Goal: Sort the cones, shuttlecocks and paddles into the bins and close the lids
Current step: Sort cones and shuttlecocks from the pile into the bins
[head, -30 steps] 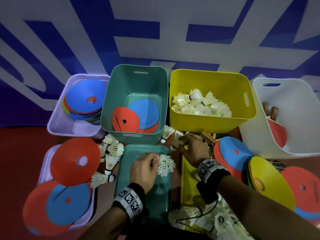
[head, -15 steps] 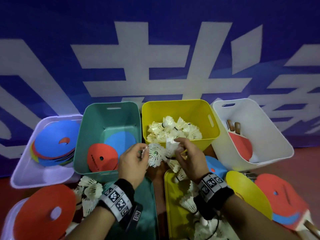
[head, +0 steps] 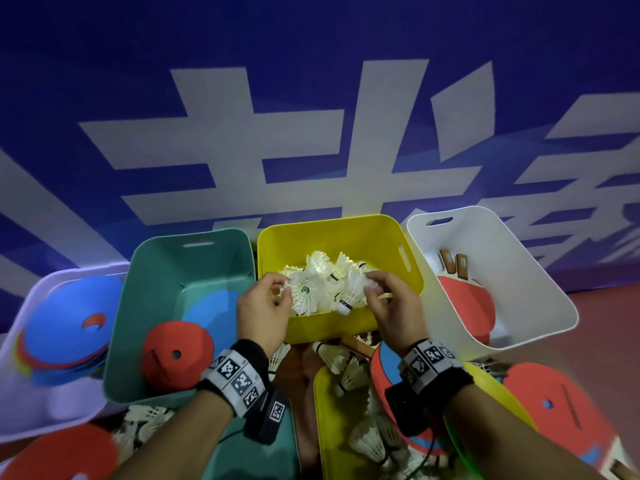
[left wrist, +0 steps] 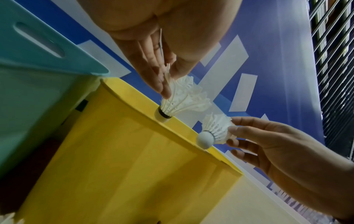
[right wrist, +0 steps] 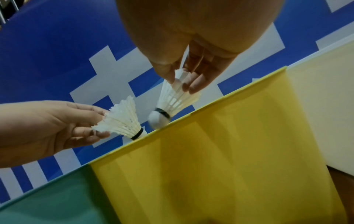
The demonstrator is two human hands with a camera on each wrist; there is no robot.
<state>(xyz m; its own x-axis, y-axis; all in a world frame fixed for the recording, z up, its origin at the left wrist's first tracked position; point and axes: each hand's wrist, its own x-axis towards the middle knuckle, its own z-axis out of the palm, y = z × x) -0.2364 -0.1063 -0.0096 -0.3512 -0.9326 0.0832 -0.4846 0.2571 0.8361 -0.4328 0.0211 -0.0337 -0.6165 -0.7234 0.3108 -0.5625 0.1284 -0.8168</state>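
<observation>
My left hand pinches a white shuttlecock by its feathers over the near left part of the yellow bin. My right hand pinches a second shuttlecock by its feathers beside it, cork down. Several shuttlecocks lie in the bin. In the left wrist view the left hand holds its shuttlecock just above the yellow rim. In the right wrist view the right hand holds its shuttlecock with the cork at the rim.
A teal bin left of the yellow one holds a red cone and a blue one. A lavender bin holds stacked cones. A white bin holds paddles. Lids, loose shuttlecocks and cones lie near me.
Both hands rose from the lids on the floor, each with a shuttlecock, and came forward over the yellow bin. The head view tilted up toward the wall.
</observation>
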